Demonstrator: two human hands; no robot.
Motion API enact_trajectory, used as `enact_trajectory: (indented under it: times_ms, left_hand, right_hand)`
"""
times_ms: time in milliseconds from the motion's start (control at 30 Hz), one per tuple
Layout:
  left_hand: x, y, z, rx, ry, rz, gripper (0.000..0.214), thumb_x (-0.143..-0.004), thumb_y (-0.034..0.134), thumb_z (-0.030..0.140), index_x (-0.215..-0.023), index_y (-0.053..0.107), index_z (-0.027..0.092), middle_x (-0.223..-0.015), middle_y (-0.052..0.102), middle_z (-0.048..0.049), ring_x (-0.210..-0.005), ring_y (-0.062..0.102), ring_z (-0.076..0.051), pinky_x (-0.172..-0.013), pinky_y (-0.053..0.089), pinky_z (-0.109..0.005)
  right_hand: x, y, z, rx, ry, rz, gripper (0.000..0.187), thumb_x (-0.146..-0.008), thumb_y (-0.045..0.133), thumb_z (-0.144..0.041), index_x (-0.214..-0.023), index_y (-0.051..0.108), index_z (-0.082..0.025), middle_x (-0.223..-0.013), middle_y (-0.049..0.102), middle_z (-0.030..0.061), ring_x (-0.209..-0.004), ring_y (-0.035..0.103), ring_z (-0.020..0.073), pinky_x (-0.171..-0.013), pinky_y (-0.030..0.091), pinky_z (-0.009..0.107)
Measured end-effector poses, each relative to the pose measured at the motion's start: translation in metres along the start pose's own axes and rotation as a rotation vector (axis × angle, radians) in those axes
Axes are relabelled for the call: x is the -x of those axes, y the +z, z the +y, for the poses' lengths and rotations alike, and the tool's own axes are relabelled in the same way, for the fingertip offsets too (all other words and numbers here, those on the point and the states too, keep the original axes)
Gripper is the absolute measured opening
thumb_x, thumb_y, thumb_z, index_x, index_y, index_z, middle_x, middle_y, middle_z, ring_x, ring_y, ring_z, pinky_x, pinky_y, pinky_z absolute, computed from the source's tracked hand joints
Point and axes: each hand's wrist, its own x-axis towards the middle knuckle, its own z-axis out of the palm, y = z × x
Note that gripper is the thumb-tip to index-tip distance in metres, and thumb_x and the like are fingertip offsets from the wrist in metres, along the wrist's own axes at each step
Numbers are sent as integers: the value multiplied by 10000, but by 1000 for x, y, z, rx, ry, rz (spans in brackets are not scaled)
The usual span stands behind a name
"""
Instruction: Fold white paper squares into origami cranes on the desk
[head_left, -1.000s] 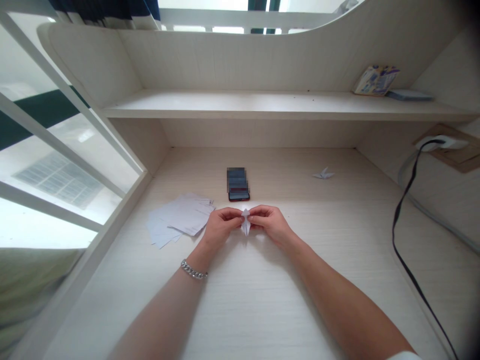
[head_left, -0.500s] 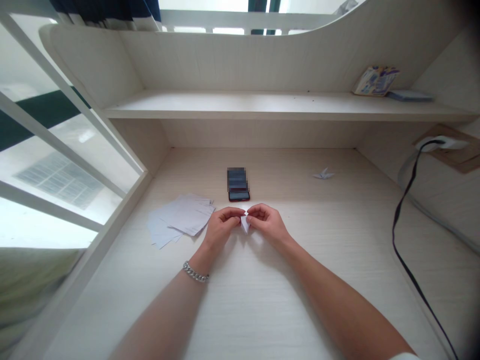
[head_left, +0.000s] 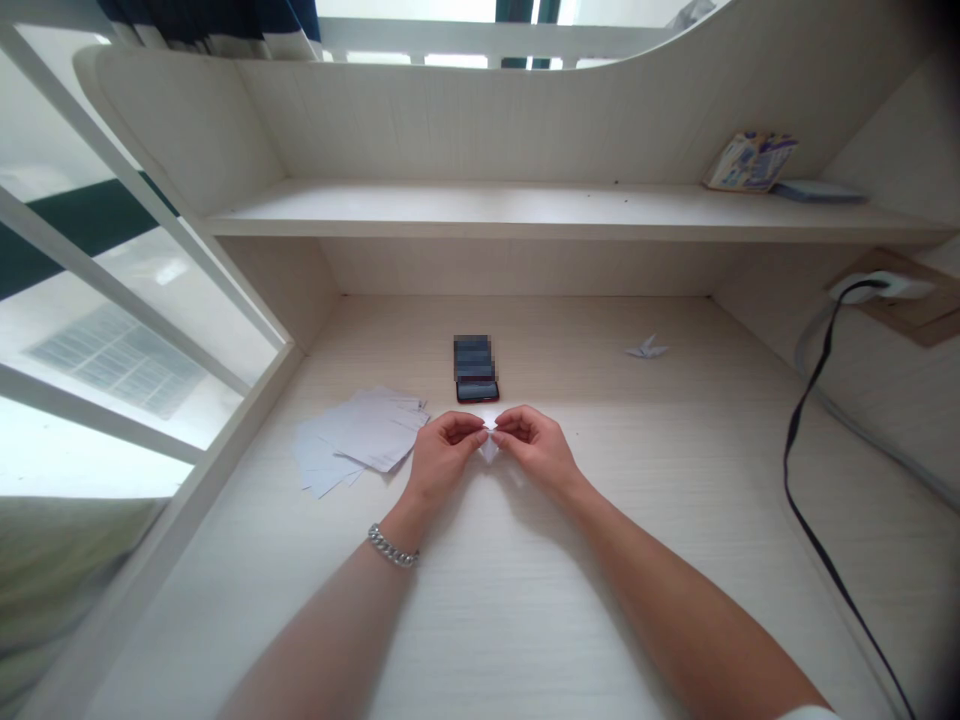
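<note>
Between my two hands is a small folded piece of white paper, its lower point showing under the fingertips. My left hand pinches its left side between thumb and fingers. On the right side, my right hand pinches it the same way. Fingertips cover much of the paper, so its folds are partly hidden. Just beyond the hands lies a phone with a blurred screen. A stack of loose white paper sheets spreads beside my left hand.
A folded paper crane rests toward the back right of the desk. Along the right side a black cable runs down from a wall socket. The shelf above holds a colourful packet and a flat pad.
The fingertips have shifted slightly on the folded paper, and its lower point shows less than before. Both hands stay in nearly the same place.
</note>
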Motion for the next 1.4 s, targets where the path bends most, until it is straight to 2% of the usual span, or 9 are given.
enact_trajectory:
  times_ms: [333, 533, 600, 767, 867, 967, 1133, 1233, 1400]
  left_hand:
    - [0, 1, 3, 30, -43, -48, 224, -590, 737, 229, -767, 625, 148, -754, 662, -42, -691, 623, -150, -659, 492, -271]
    - [0, 0, 0, 34, -54, 11, 267, -579, 746, 234, -777, 584, 155, -712, 660, -34, -680, 631, -156, -635, 492, -270]
    - [0, 0, -1, 26, -51, 12, 274, -595, 741, 249, -800, 587, 154, -728, 668, -44, -695, 638, -162, -655, 498, -280]
    - [1, 2, 1, 52, -60, -62, 359, -644, 719, 274, -962, 609, 150, -818, 679, -67, -773, 639, -166, -702, 502, -281]
    - [2, 3, 3, 38, -77, -131, 346, -625, 738, 279, -924, 633, 138, -835, 682, -70, -771, 635, -166, -711, 498, -278]
    - [3, 4, 4, 34, -92, -148, 296, -631, 733, 302, -859, 659, 128, -817, 690, -78, -744, 636, -171, -690, 496, -278]
    - [3, 4, 3, -3, -40, -120, 251, -677, 695, 328, -835, 677, 133, -794, 693, -78, -709, 624, -163, -666, 482, -266]
    - [3, 4, 2, -101, -11, -112, 251, -705, 668, 348, -844, 678, 140, -808, 694, -79, -713, 622, -168, -658, 476, -265]
    - [5, 6, 2, -212, 45, -108, 248, -739, 630, 364, -851, 677, 148, -831, 695, -77, -756, 628, -183, -693, 479, -277]
  right_hand:
    - [-2, 0, -4, -54, 38, -43, 137, -656, 663, -254, -723, 563, -188, -693, 584, -6, -638, 545, 129, -599, 449, 264]
    - [-3, 2, 2, -107, 83, -66, 242, -679, 646, -288, -888, 594, -179, -705, 605, 8, -653, 568, 139, -613, 457, 276]
    - [-3, 2, 3, -105, 85, -62, 225, -677, 648, -289, -869, 601, -180, -718, 612, 13, -665, 573, 142, -625, 459, 277]
    - [-4, 2, 3, -109, 23, 25, 158, -680, 646, -255, -815, 597, -189, -728, 611, 6, -677, 567, 138, -633, 445, 263]
    - [-5, 3, 4, -96, -8, 106, 151, -684, 646, -255, -812, 597, -191, -746, 612, 9, -681, 564, 140, -624, 437, 257]
    - [-5, 4, 5, -89, -7, 146, 175, -683, 659, -281, -817, 597, -188, -740, 611, 13, -670, 565, 144, -614, 440, 261]
    - [-3, 3, 6, -123, 19, 90, 247, -712, 644, -306, -921, 594, -183, -768, 614, 27, -682, 580, 154, -604, 464, 268]
    - [-2, 2, 5, -42, 5, 37, 269, -741, 615, -310, -975, 610, -177, -843, 633, 52, -754, 588, 167, -643, 476, 278]
    - [1, 4, -1, 107, -40, 30, 221, -736, 629, -342, -874, 654, -172, -870, 649, 60, -790, 588, 177, -666, 480, 279]
